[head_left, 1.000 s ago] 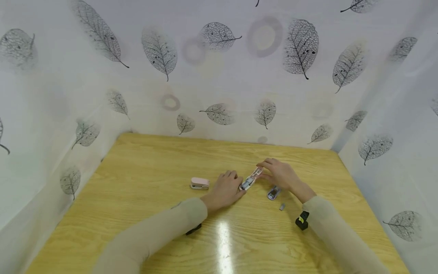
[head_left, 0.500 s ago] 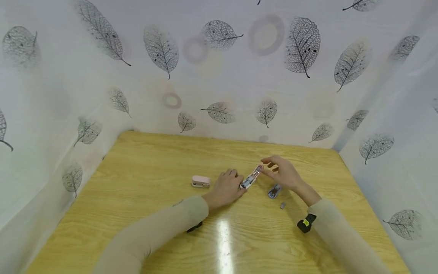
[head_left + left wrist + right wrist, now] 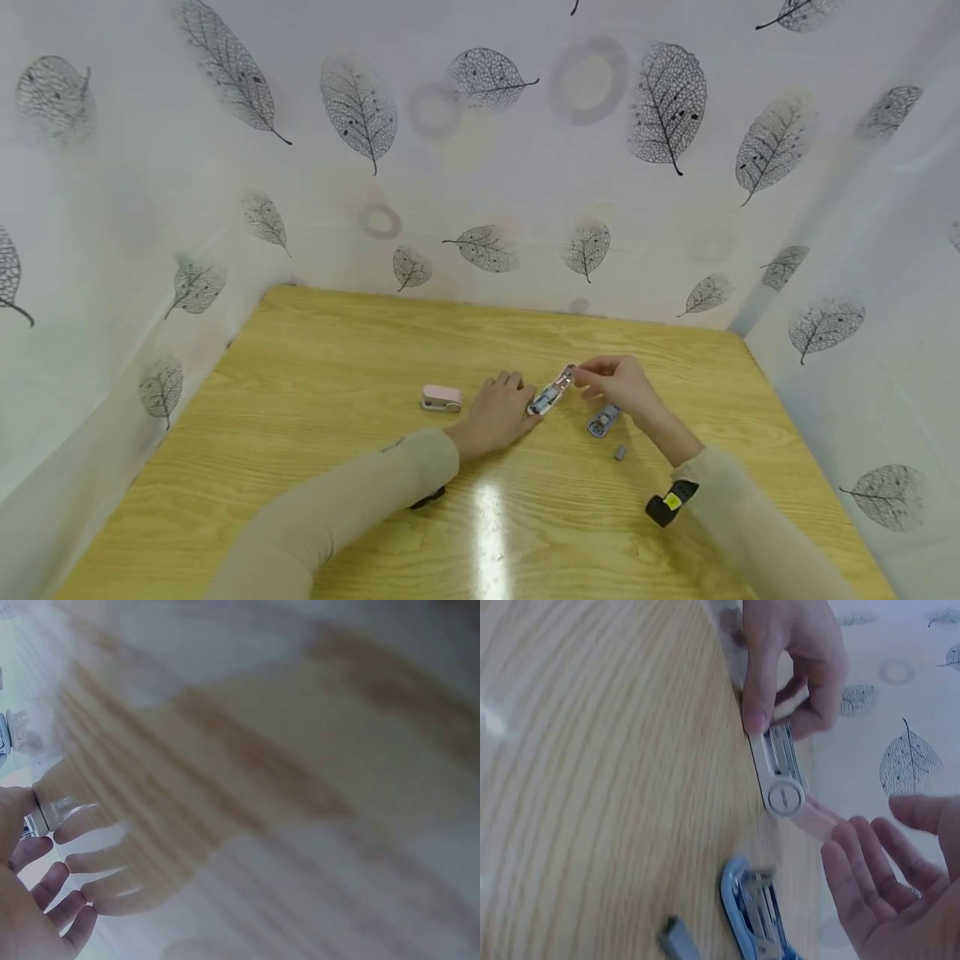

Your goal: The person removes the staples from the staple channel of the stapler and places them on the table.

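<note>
A pink-and-white stapler point(image 3: 551, 392), its top swung back from the base, slants across the table between the two hands. My left hand point(image 3: 498, 414) pinches the base end between thumb and fingers. In the left wrist view only a small silvery part of it shows beside the left hand point(image 3: 34, 900). At the far end, the fingers of my right hand point(image 3: 624, 387) touch the pink top. Those fingers point(image 3: 855, 862) look fairly straight in the right wrist view, with the thumb held apart. Close by lies an opened blue-grey stapler point(image 3: 603, 422), its metal inside showing.
A small grey block point(image 3: 620, 452), perhaps a strip of staples, lies nearer me than the blue-grey stapler. Left of the left hand stands a closed pink stapler point(image 3: 441, 398). The wooden table point(image 3: 337, 358) meets leaf-patterned curtains point(image 3: 502, 167) at its back and sides.
My right hand held the stapler's far end, drew off with fingers spread, and has come back to the pink top. The left hand has kept its hold.
</note>
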Tool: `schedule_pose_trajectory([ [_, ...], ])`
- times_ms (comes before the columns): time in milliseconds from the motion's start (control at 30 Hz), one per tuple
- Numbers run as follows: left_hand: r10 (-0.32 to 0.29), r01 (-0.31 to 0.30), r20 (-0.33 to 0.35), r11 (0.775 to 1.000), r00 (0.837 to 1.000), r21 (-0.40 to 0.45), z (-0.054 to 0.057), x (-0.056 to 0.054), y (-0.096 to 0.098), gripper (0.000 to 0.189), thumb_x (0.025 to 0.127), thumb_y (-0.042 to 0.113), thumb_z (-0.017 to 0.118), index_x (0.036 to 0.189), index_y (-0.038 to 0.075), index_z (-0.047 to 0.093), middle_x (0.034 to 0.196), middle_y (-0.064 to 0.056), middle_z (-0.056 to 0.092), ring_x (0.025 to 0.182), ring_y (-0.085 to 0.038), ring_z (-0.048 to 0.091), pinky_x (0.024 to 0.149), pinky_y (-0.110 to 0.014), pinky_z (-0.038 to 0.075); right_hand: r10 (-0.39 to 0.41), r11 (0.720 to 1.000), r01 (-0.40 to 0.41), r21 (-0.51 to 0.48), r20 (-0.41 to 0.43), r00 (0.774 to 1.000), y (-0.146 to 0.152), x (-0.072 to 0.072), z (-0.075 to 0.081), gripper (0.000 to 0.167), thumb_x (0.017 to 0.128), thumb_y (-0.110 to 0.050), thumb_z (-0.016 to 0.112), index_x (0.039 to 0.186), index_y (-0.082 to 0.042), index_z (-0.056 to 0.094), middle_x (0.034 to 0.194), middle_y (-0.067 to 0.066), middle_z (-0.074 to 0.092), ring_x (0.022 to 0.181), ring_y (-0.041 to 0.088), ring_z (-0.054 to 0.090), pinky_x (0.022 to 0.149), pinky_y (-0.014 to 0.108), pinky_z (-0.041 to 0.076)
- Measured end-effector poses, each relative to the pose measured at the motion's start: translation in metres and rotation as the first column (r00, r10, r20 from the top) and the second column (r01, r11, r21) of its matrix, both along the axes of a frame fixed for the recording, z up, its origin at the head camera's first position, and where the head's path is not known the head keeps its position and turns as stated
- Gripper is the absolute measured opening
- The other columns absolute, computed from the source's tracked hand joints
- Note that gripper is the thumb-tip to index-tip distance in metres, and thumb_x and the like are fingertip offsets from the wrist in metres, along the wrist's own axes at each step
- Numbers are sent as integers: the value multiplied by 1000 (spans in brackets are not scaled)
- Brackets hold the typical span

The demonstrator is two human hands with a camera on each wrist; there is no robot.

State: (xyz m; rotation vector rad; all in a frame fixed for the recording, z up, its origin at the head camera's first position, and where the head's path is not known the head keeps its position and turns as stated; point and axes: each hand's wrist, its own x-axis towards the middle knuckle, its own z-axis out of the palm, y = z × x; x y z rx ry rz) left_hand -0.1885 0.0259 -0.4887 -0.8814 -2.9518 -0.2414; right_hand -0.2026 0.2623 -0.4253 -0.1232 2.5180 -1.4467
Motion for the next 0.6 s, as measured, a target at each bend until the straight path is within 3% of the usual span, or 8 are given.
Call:
schedule_pose_trajectory([
  [200, 6, -5, 8, 1000, 1000, -13, 4, 2, 2, 40, 104, 55, 60, 121, 20, 66, 118, -2, 64, 107, -18, 60, 93, -36, 53, -25, 1000, 26, -11, 119, 993, -13, 2, -4, 38, 104, -22, 68, 124, 10, 69, 105, 21, 80, 82, 23, 79, 76, 43, 66],
  [600, 13, -13, 12, 1000, 1000, -16, 3, 2, 1, 41, 104, 54, 61, 123, 19, 66, 116, -2, 63, 105, -19, 58, 90, -36, 51, 2, 1000, -5, 27, 131, 991, -35, 6, -16, 30, 100, -17, 73, 113, 10, 75, 90, 17, 81, 74, 18, 77, 68, 36, 65],
])
